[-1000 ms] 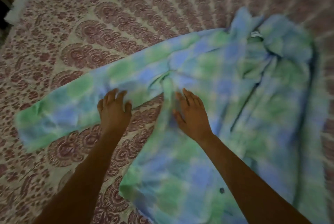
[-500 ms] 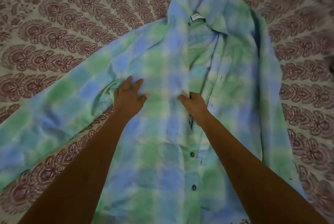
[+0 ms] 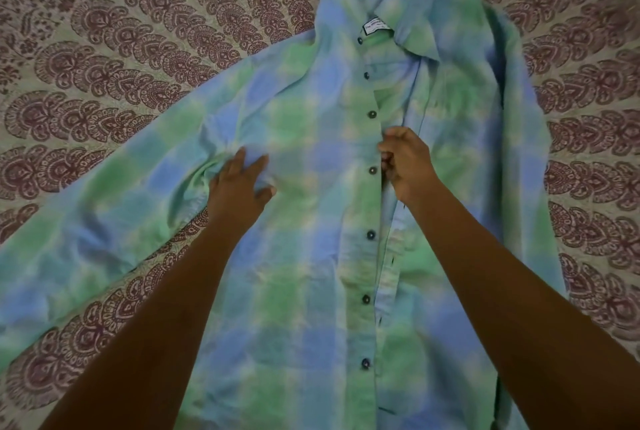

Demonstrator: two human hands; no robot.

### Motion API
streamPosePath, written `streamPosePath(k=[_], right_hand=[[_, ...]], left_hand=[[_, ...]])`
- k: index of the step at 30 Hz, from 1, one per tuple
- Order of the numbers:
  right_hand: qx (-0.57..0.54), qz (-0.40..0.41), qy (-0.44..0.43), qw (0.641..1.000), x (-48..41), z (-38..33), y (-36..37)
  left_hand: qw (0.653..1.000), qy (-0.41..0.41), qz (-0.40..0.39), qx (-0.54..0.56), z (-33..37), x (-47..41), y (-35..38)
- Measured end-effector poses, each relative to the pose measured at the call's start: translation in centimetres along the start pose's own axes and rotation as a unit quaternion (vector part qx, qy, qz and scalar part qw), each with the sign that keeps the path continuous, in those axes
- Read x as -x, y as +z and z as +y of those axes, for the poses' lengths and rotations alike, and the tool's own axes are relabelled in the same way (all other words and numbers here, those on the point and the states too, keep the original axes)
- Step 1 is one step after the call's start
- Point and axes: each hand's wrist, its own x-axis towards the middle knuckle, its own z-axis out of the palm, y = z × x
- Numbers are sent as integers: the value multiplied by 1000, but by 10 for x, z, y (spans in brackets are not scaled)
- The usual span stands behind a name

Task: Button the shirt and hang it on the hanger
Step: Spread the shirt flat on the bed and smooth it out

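Bed: the patterned bedspread carries everything. No hanger is in view.
Shirt: the blue-green checked shirt lies front up in the middle of the bed. Its collar points to the far edge, its hem to the near edge, and one sleeve trails toward the left edge.
Left hand: the left hand lies flat on the left front panel near the armpit, fingers straight and spread, holding nothing.
Right hand: the right hand is curled, its fingers pinching the right panel's edge at mid-chest.
Button row: the buttons run down the left panel's edge. All look undone.
Nearest button: the mid-chest button sits just beside the pinched edge.
Step, judged: probably aligning the two fronts to begin buttoning.
Doing it well: keep the left palm pinning the panel taut. Draw the pinched edge over that button and match hole to button at the same height, otherwise the row will go askew.
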Motion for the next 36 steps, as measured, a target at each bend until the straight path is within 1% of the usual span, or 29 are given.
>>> streamPosePath(k=[2,4,6,8,9,11,13,14,16,19,20,22,23,24,25,26,27,29,30,32,34,36], right_hand=[[77,-12,-31,996,-3,-4,4],[122,-11,-45,991,-9,-3,8],[108,-12,-27,994,-15,-4,11],[88,-25,-20,996,-22,-10,15],[85,-36,-30,995,-24,-13,18],[60,-57,-64,995,-31,-23,25],[50,-66,-73,994,-42,-34,35],[57,-70,-72,993,-48,-38,40],[64,-81,-72,992,-62,-47,50],[82,-103,-72,989,-80,-55,65],[93,-101,-82,987,-86,-57,67],[137,-72,-133,979,-101,-58,67],[177,-47,-170,968,-108,-57,66],[219,-19,-205,954,-112,-54,65],[253,9,-234,939,-117,-51,64],[270,33,-252,929,-120,-47,64],[269,53,-259,926,-123,-43,65],[228,68,-249,939,-128,-40,68],[202,60,-240,948,-130,-42,70],[155,23,-214,964,-130,-51,72],[112,-13,-171,979,-130,-63,77],[115,-36,-130,984,-131,-74,80]], left_hand=[[1000,-11,-7,-5,3,-2,-1],[999,-38,-14,-10,8,-7,-6],[998,-57,17,-26,18,-13,-14],[995,-56,75,-28,34,-24,-24],[994,-48,96,-19,43,-31,-30],[992,5,126,6,59,-53,-39],[989,70,125,25,69,-77,-45],[989,90,115,24,70,-89,-46],[990,95,104,12,72,-112,-48],[986,78,147,6,77,-138,-55],[984,57,167,9,76,-146,-58],[982,-17,183,32,73,-165,-64],[982,-50,175,49,69,-175,-66],[983,-66,159,63,65,-183,-67],[986,-58,140,70,62,-190,-68],[989,-31,124,71,59,-194,-66],[991,-1,115,67,56,-197,-64],[991,37,114,64,51,-199,-59],[990,43,114,71,49,-200,-57],[985,46,122,109,47,-201,-55],[980,33,133,144,46,-203,-55],[980,34,126,149,44,-205,-55]])
